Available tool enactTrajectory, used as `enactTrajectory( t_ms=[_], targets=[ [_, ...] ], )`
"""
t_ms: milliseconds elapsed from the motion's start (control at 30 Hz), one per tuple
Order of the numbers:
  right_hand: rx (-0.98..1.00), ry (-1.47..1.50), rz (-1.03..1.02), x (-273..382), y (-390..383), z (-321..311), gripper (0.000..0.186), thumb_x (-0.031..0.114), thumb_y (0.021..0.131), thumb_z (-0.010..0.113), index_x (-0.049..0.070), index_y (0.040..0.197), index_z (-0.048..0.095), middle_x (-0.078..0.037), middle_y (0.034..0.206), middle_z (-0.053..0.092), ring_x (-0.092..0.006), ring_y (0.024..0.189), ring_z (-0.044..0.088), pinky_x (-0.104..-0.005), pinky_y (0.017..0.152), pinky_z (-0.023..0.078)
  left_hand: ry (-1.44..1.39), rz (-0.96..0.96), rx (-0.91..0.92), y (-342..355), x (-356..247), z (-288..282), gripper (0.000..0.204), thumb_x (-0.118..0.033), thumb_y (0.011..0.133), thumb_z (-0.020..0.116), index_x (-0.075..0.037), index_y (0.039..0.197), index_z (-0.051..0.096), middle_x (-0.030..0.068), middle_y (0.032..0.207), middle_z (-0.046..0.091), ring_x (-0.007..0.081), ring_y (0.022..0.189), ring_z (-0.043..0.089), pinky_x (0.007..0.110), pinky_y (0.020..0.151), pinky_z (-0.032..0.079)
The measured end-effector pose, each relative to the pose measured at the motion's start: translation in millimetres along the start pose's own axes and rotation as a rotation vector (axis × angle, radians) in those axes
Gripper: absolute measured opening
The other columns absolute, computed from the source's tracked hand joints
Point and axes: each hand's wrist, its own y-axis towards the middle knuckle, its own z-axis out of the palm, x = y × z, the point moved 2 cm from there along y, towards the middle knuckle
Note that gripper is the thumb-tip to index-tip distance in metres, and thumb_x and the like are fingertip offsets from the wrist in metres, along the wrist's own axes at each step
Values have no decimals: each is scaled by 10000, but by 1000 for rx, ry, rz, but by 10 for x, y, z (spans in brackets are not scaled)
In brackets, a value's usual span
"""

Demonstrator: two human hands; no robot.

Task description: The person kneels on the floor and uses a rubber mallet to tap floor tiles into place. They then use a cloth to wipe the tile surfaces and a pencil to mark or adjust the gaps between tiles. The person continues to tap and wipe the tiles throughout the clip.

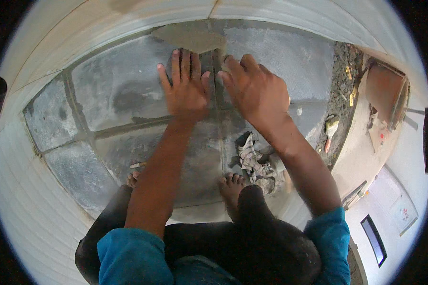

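The left grip [186, 97] is splayed flat and empty-palmed against a matt grey tile [128, 90], chalky in patches. The right grip [260, 90] is curled, knuckles raised, beside the straight, dark joint [217, 92]; I cannot tell whether it holds anything. Just past the fingertips, a rounded tan-grey patch [190, 38] lies near the pale wall [128, 13]. Toward the right foot [232, 189] sits a crumpled striped rag [250, 156]; farther right, a flat bristle brush [332, 128] lies on gritty rubble [345, 85].
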Motion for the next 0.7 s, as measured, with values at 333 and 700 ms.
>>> enactTrajectory(
  t_ms=[333,700],
  targets=[
    [-50,100,255,-938,-943,-573,288,293,990,677,108,1211,682,-146,989,687,-302,727,711,-426,616,560,47,26,-75,48,-32,-55,577,-393,1063,480,-106,1562,439,76,1647,371,312,1522,315,628,1236,152],
    [-341,516,1068,-2086,-2867,-185,264,305,1055,607,44,1075,640,4,822,596,-90,687,533,-258,619,443,-100,499,-50,899,-121,-71,556,-301,1068,479,32,1511,443,221,1565,442,386,1488,353,502,1251,254]
  ],
)
